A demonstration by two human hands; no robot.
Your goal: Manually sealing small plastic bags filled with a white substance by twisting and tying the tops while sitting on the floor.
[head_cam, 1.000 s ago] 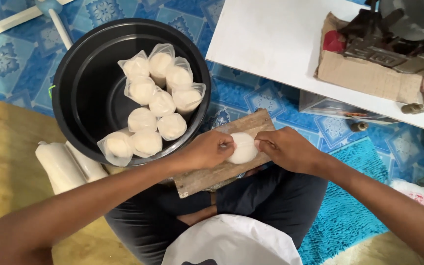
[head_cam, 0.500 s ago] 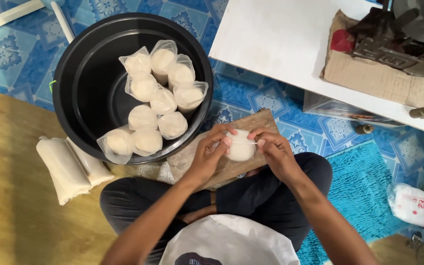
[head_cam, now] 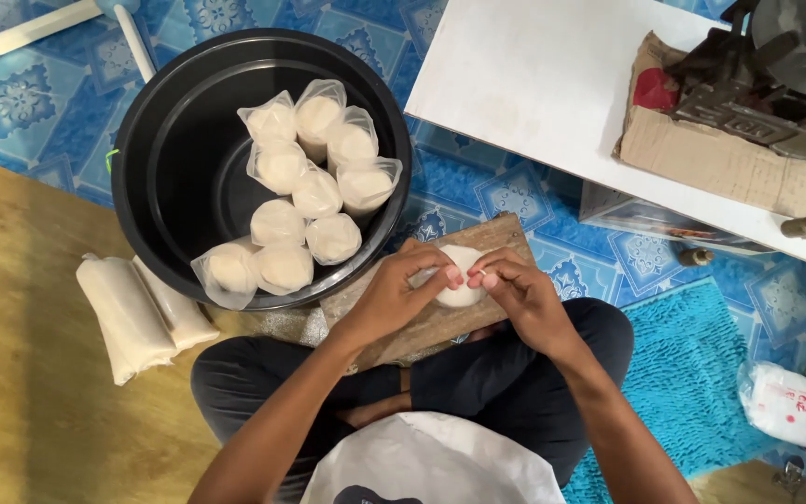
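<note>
A round white dough ball (head_cam: 460,291) in a thin clear bag rests on a worn wooden board (head_cam: 419,325) across my lap. My left hand (head_cam: 401,287) and my right hand (head_cam: 515,289) both pinch the bag over the ball, fingertips meeting at its top. Just beyond the board stands a big black basin (head_cam: 165,159) holding several bagged white dough balls (head_cam: 314,191).
Two long white bagged rolls (head_cam: 132,313) lie on the wooden floor left of the basin. A white low table (head_cam: 552,84) at the upper right carries a cardboard box (head_cam: 715,159) with dark metal gear. A blue rug (head_cam: 701,373) and a small white-and-red packet (head_cam: 788,404) are at right.
Both hands have drawn in closer over the dough ball, fingertips now meeting on top of it. The view has shifted slightly.
</note>
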